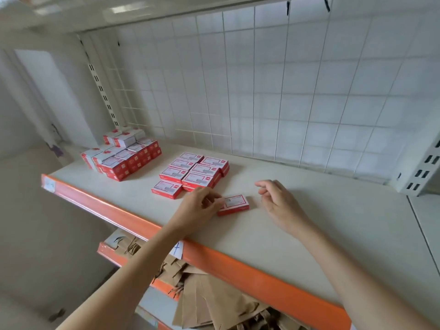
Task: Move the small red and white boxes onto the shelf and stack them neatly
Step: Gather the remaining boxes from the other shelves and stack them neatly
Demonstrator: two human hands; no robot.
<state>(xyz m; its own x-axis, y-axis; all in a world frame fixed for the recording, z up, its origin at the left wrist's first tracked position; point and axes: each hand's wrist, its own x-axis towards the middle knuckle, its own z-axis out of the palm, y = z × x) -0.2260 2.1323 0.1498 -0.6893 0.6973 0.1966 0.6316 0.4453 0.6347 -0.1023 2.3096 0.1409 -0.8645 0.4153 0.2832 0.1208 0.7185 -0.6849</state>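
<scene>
One red and white box (233,205) lies flat on the shelf (309,210) near its orange front edge, and the left hand (201,206) pinches its left end with curled fingertips while the right hand (277,201) hovers just beside its right end, fingers loosely bent and holding nothing. Behind it, toward the middle of the shelf, a flat group of boxes (194,172) sits in two rows, and a taller pile of boxes (123,154) stands near the back left corner.

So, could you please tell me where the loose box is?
The loose box lies flat mid-shelf between the left hand, which touches it, and the right hand, just before the flat group.
</scene>
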